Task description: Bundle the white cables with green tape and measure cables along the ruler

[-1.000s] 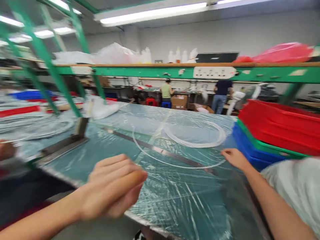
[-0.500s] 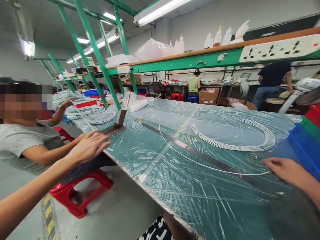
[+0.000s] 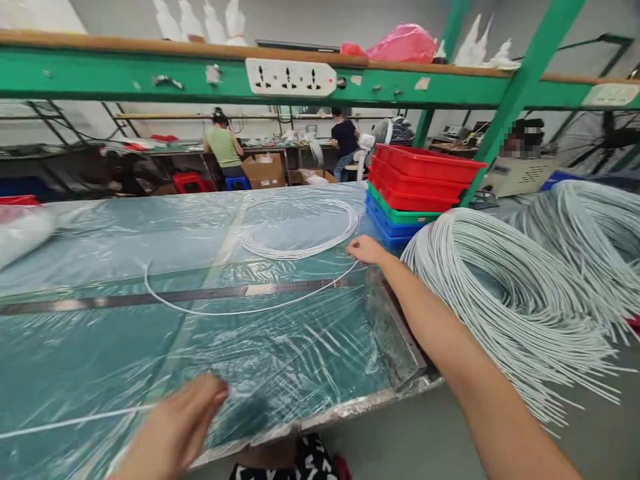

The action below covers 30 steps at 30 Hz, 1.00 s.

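Observation:
My right hand (image 3: 367,250) pinches the end of a thin white cable (image 3: 260,310) at the right side of the table. That cable curves left across a long steel ruler (image 3: 200,294), its far end bent up. My left hand (image 3: 175,427), blurred by motion, is curled low at the table's near edge. A second white cable (image 3: 75,420) runs from the left edge of the view into it; the fingertips' exact hold is smeared. Beyond my right hand lies a loose coil of white cable (image 3: 305,254). A metal angle block (image 3: 395,333) sits below my right forearm.
Clear plastic film covers the green table (image 3: 300,353). Stacked red, green and blue trays (image 3: 420,180) stand at the right back, beside large white cable bundles (image 3: 500,300). A green shelf beam with a power strip (image 3: 291,77) crosses above. Other people work in the background.
The view has swung right. My left hand has come away from the co-worker's side to the near table edge, with a cable trailing left. My right hand still holds its cable end.

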### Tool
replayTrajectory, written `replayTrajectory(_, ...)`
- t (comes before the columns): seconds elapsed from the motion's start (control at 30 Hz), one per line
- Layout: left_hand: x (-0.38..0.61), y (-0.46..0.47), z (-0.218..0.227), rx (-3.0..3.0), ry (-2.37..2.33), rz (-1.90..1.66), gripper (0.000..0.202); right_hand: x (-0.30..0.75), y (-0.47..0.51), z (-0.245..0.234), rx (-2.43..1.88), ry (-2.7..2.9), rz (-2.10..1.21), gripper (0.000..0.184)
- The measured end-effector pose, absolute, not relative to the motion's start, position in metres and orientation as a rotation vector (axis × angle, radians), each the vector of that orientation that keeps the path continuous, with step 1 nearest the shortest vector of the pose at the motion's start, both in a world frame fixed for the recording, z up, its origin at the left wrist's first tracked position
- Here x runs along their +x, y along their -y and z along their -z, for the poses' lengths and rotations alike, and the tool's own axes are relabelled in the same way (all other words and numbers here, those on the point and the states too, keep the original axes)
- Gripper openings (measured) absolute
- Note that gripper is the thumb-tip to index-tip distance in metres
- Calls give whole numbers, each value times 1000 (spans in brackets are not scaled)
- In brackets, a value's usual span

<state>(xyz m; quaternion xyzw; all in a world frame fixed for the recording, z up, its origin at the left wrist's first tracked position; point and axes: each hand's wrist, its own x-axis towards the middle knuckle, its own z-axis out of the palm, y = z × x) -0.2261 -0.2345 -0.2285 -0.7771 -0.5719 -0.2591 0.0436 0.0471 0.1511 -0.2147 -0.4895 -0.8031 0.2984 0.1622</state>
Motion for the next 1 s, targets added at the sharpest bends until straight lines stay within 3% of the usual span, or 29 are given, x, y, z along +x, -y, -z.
replayTrajectory(0.33, -70, 104, 240, -2729, 1576, 723, 34, 49, -154, 213, -1308, 2228, -984, 17)
replayTrajectory(1.0, -30, 88, 252, -2818, 1482, 501, 27, 46, -161, 212, -1358, 2193, -1007, 17)
